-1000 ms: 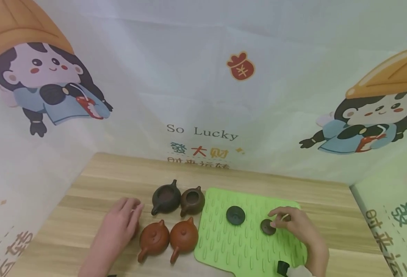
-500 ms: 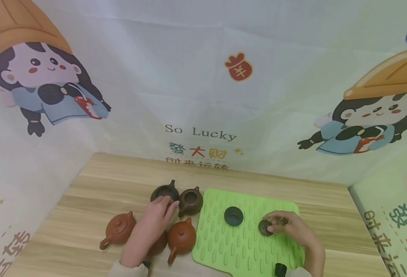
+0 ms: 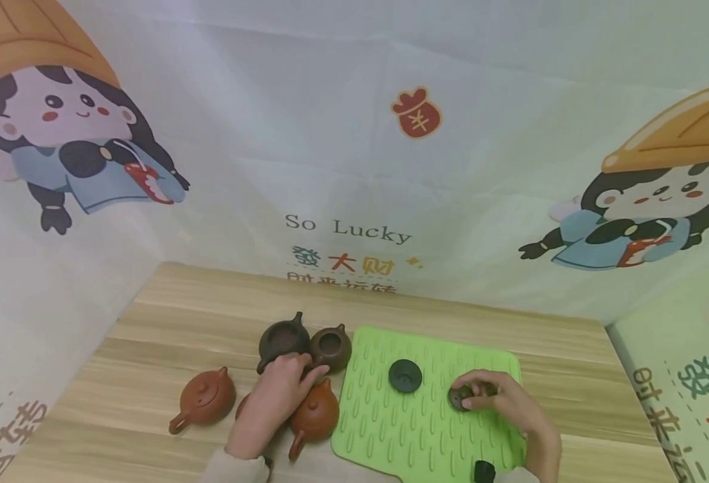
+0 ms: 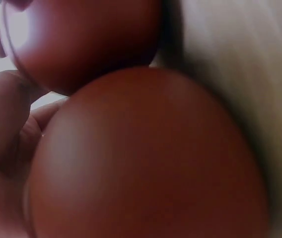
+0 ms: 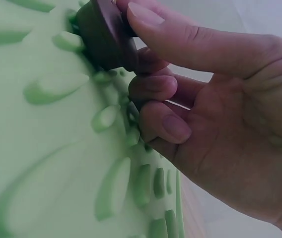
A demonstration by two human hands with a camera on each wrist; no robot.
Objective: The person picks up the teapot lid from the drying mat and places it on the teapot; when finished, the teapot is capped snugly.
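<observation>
My right hand (image 3: pixel 505 401) pinches a small dark brown teapot lid (image 3: pixel 459 398) against the green studded mat (image 3: pixel 390 429); in the right wrist view, thumb and fingertips meet at the lid (image 5: pixel 106 37). My left hand (image 3: pixel 278 389) reaches over a reddish clay teapot, mostly hidden. Its fingertips are at the handle side of an uncovered brown teapot (image 3: pixel 331 345); whether they grip the handle is hidden. An uncovered black teapot (image 3: pixel 284 341) stands beside it. In the left wrist view, a reddish teapot (image 4: pixel 151 153) fills the front, with another reddish pot (image 4: pixel 91 39) behind.
A black lid (image 3: pixel 405 376) lies on the mat. Lidded reddish teapots stand at the left (image 3: pixel 206 397) and by the mat's left edge (image 3: pixel 316 412). A small black object (image 3: pixel 484 471) sits near my right wrist. A printed cloth (image 3: pixel 239 134) hangs behind the wooden table (image 3: pixel 131 362).
My left hand has moved right from the far-left side to the dark teapots, uncovering a reddish teapot at the left. My right hand stays at the brown lid.
</observation>
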